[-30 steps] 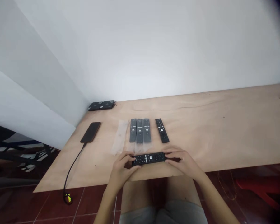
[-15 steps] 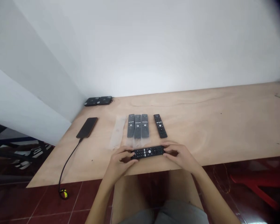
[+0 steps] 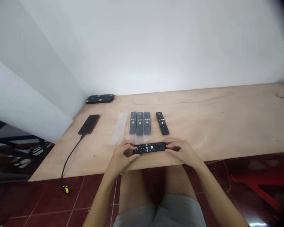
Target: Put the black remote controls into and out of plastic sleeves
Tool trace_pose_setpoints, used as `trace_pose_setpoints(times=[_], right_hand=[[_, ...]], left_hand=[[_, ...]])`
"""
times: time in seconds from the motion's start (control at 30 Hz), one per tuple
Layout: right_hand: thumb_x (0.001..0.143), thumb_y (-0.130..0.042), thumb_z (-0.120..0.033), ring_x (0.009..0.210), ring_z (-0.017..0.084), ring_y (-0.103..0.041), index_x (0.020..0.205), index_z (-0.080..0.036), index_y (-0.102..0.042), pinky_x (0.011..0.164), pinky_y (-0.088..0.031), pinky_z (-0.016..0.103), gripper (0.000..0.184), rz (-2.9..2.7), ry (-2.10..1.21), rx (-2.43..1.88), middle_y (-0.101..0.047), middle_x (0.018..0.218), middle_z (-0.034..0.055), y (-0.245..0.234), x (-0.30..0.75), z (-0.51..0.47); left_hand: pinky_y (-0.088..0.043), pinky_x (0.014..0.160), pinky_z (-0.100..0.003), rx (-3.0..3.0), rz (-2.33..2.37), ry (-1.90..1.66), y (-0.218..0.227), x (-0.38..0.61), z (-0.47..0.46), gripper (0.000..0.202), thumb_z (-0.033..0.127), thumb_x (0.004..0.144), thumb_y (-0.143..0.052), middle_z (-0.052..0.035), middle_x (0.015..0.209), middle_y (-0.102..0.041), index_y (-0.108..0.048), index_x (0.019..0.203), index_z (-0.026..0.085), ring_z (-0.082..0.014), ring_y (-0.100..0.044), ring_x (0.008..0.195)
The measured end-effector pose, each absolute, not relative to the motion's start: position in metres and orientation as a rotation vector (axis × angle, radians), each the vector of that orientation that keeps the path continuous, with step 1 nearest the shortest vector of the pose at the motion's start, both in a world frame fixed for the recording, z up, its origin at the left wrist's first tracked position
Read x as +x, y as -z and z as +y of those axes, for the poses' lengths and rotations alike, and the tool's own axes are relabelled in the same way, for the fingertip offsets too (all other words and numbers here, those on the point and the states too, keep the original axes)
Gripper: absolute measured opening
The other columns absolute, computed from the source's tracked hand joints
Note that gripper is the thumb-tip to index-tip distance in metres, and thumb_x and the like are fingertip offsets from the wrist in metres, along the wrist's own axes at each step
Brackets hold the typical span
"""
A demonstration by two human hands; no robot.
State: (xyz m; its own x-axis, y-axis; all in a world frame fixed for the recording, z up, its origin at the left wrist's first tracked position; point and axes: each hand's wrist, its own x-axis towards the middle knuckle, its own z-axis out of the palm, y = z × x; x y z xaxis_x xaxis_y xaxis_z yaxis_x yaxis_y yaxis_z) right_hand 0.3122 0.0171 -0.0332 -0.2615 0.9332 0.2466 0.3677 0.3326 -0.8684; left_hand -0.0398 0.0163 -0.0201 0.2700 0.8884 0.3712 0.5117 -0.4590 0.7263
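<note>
Narrow pinch of left hand [image 3: 120,157] and right hand [image 3: 185,153] on opposite ends of one black remote [image 3: 153,147]

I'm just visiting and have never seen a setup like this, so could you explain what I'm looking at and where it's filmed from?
There is no machine here: these are a person's own bare hands, seen by a camera worn on the head, looking forward and down.

The left hand and right hand hold a black remote control by its two ends, buttons facing up, near the table's front edge.

Beyond it lie three remotes in clear plastic, with a bare remote to their right and a flat translucent sleeve to their left. Farther left is a phone with a cable; two flat black boxes sit by the wall.
</note>
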Motion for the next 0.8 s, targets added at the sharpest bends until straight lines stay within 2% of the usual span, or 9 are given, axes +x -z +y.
trace_pose_setpoints(times=[0.13,0.3,0.4,0.6,0.8], right_hand=[[0.097,-0.080,-0.036,0.126,0.032,-0.077,0.098,-0.023,-0.088,0.112,-0.064,0.050,0.015,-1.807,-0.899,-1.146,-0.082,0.133,0.0116,0.0324,0.3118,0.0161],[0.096,-0.083,-0.033,0.129,0.033,-0.075,0.117,-0.025,-0.086,0.119,-0.059,0.054,0.023,-1.840,-0.828,-1.120,-0.081,0.134,0.0108,0.0309,0.3137,0.0141],[0.094,-0.086,-0.033,0.133,0.033,-0.073,0.123,-0.028,-0.084,0.122,-0.056,0.055,0.029,-1.879,-0.811,-1.107,-0.078,0.139,0.0094,0.0323,0.3157,0.0138],[0.094,-0.084,-0.025,0.131,0.032,-0.073,0.120,-0.028,-0.084,0.119,-0.057,0.052,0.027,-1.895,-0.802,-1.105,-0.078,0.137,0.0097,0.0319,0.3126,0.0146],[0.095,-0.083,-0.025,0.132,0.031,-0.071,0.124,-0.028,-0.081,0.120,-0.056,0.052,0.029,-1.903,-0.824,-1.105,-0.076,0.139,0.0098,0.0309,0.3131,0.0148]], left_hand=[[-0.061,0.097,-0.043,2.048,1.262,-1.092,0.0206,-0.0392,0.0170,0.017,0.026,0.084,-0.092,-0.0080,0.116,-0.078,-0.078,0.095,0.022,-0.0270,-0.075,0.109],[-0.061,0.098,-0.043,1.996,1.276,-1.050,0.0177,-0.0384,0.0183,0.019,0.026,0.083,-0.092,-0.0076,0.116,-0.078,-0.079,0.095,0.023,-0.0273,-0.076,0.109],[-0.061,0.099,-0.044,1.993,1.282,-1.040,0.0167,-0.0379,0.0182,0.019,0.027,0.083,-0.092,-0.0076,0.117,-0.078,-0.080,0.097,0.023,-0.0276,-0.076,0.110],[-0.062,0.100,-0.044,2.045,1.264,-1.066,0.0167,-0.0367,0.0156,0.020,0.024,0.086,-0.089,-0.0066,0.117,-0.078,-0.080,0.103,0.025,-0.0274,-0.076,0.111],[-0.062,0.102,-0.045,2.105,1.281,-1.026,0.0177,-0.0357,0.0147,0.019,0.024,0.090,-0.085,-0.0073,0.122,-0.076,-0.081,0.108,0.026,-0.0279,-0.075,0.114]])
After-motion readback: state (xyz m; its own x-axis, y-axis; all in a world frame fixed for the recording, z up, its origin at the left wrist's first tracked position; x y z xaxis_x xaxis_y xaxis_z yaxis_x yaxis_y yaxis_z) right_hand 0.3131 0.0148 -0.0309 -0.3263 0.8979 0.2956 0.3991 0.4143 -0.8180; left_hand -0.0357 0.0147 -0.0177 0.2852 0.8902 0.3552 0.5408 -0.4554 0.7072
